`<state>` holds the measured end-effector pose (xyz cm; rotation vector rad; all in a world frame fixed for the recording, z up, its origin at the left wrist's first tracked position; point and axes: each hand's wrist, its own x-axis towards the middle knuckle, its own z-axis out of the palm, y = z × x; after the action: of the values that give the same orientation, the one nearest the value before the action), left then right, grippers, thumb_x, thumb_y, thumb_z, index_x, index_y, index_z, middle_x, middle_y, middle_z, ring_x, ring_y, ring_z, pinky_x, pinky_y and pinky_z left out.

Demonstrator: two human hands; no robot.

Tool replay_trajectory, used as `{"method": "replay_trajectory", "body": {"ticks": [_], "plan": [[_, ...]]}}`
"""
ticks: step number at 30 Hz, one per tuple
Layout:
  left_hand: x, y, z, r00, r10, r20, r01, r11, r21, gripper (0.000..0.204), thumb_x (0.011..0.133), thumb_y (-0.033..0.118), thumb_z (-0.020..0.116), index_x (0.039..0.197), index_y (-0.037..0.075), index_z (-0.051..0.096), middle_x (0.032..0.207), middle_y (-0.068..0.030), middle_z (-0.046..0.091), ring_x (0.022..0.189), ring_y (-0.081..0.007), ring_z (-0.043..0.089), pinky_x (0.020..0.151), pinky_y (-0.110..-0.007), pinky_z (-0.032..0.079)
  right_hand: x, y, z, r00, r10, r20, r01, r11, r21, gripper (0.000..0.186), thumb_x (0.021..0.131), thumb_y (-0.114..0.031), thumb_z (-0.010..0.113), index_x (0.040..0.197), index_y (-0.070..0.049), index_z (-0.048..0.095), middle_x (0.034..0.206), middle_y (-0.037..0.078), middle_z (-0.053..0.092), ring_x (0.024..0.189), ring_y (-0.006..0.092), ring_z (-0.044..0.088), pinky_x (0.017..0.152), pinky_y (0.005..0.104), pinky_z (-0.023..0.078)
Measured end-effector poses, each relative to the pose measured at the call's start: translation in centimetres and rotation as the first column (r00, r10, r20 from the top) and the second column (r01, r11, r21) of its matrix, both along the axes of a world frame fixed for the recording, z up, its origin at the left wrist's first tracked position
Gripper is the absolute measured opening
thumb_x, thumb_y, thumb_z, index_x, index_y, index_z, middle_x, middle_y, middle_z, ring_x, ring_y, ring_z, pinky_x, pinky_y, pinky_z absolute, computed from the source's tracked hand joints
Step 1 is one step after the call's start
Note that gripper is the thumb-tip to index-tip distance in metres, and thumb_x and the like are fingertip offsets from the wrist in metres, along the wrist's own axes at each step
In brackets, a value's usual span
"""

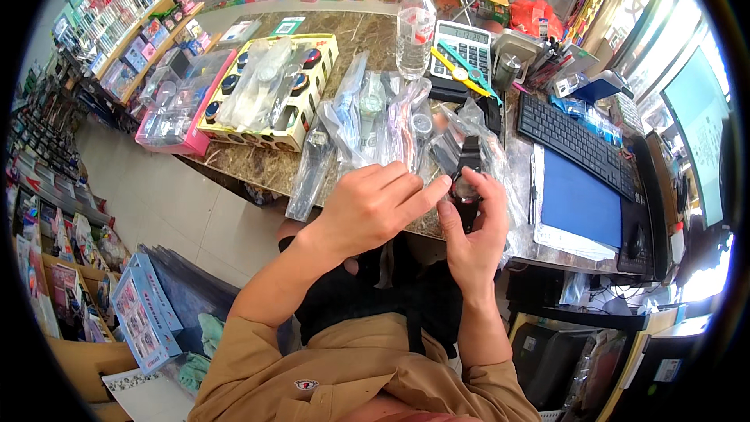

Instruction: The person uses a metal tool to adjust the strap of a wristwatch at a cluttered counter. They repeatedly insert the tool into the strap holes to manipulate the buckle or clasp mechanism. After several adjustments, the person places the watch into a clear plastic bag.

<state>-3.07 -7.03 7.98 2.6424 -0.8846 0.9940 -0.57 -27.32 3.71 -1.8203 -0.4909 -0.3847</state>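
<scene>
A black wristwatch with a dark strap is upright between my two hands, over the front edge of the marble-patterned table. My right hand grips it by the right side of its case, thumb low and fingers curled round. My left hand is closed, with its index finger reaching to the watch's left side; the thumb is hidden. Just beyond lie several watches in clear plastic sleeves, one a bagged dark-strapped watch at the left. A bagged pale watch lies farther back.
A yellow display box of round watches and a pink-edged clear case stand left. Behind are a water bottle, a calculator, and yellow and turquoise watches. A keyboard, blue folder and monitor occupy the right.
</scene>
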Motion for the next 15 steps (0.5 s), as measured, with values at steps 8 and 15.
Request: {"method": "replay_trajectory", "body": {"ticks": [8,15], "plan": [[-2.6,-0.7,2.0,0.997,-0.019,-0.077,0.013,0.997,-0.075,0.051,0.081,0.008,0.075,0.13,0.004,0.067,0.097,-0.0068,0.07,0.085,-0.023,0.07,0.067,-0.035,0.058,0.8,1.3,3.3,0.984,0.179,0.001,-0.178,0.977,-0.116,0.06,0.074,0.001,0.082,0.133,-0.007,0.071,0.127,0.022,0.066,0.123,0.0409,0.065,0.097,0.0426,0.056],[-1.9,-2.2,1.1,0.999,-0.003,-0.035,-0.003,0.982,-0.191,0.047,0.08,0.003,0.077,0.125,0.004,0.067,0.102,-0.0108,0.066,0.088,-0.0292,0.068,0.071,-0.038,0.058,0.1,3.9,0.3,0.997,0.014,-0.082,0.002,0.982,0.19,0.046,0.082,0.007,0.08,0.125,-0.003,0.071,0.124,0.015,0.066,0.112,0.0282,0.067,0.091,0.0346,0.054]]}}
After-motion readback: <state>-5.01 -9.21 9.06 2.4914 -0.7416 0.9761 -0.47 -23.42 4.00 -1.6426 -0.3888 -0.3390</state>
